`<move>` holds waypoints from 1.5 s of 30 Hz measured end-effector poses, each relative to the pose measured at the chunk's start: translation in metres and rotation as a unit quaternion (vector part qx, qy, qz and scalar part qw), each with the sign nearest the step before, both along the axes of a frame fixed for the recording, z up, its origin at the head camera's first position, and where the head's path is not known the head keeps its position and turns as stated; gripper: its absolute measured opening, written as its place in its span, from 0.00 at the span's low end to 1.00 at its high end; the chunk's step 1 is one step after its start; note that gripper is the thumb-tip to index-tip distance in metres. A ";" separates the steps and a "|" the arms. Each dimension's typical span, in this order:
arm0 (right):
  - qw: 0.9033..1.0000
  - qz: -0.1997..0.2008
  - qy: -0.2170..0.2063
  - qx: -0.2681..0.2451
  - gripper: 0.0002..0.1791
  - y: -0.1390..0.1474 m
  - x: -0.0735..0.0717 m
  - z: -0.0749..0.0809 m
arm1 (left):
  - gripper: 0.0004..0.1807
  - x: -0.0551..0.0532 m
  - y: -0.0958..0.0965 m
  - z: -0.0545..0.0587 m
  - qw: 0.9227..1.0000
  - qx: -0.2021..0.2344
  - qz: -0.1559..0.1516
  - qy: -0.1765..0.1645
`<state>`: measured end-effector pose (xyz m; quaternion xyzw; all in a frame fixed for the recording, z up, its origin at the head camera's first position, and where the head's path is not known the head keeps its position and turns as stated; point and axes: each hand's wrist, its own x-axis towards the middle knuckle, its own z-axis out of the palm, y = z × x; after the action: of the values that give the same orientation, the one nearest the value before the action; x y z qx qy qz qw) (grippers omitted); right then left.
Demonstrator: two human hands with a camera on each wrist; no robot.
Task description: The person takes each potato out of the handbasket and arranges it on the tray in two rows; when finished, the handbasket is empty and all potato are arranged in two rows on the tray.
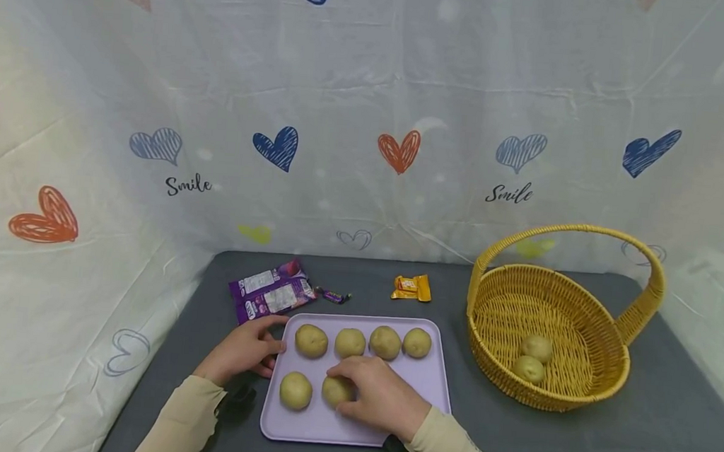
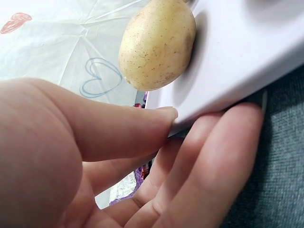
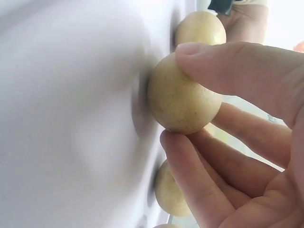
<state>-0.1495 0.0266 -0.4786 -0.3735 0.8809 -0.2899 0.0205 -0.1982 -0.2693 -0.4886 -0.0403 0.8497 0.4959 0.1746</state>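
A lilac tray (image 1: 377, 436) lies on the table with potatoes on it: a row of several along the far side and two in the near row. My right hand (image 1: 381, 394) grips the near-row potato (image 1: 336, 391) between thumb and fingers; in the right wrist view that potato (image 3: 183, 97) sits at or just over the tray surface, I cannot tell which. Left of it is the other near-row potato (image 1: 295, 390). My left hand (image 1: 244, 350) holds the tray's left edge, thumb (image 2: 137, 128) at the rim and fingers (image 2: 223, 147) beneath.
To the right stands a yellow wicker basket (image 1: 481, 335) with a tall handle and two potatoes (image 1: 533, 356) inside. Behind the tray lie a purple packet (image 1: 270, 291), a small purple candy (image 1: 334, 296) and an orange wrapped snack (image 1: 412, 287). A heart-printed cloth (image 1: 338, 203) hangs behind the table.
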 end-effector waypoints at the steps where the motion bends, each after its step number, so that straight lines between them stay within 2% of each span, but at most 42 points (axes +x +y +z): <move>1: 1.000 0.000 0.000 0.000 0.25 0.000 0.000 0.000 | 0.31 0.000 0.000 0.000 1.000 -0.002 -0.003 0.002; 30: 1.000 0.004 -0.019 -0.004 0.28 0.001 0.000 0.005 | 0.32 0.001 -0.001 0.001 1.000 -0.003 -0.012 -0.003; 40: 0.999 -0.006 -0.036 -0.008 0.27 0.008 0.000 0.008 | 0.31 -0.004 0.003 0.000 1.000 -0.002 -0.012 -0.003; 45: 0.998 -0.005 -0.052 -0.026 0.26 0.023 -0.002 0.014 | 0.32 -0.001 0.000 0.001 1.000 -0.007 -0.016 -0.001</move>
<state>-0.1512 0.0496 -0.4643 -0.3535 0.8730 -0.3315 0.0554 -0.1989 -0.2694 -0.4880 -0.0285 0.8536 0.4870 0.1826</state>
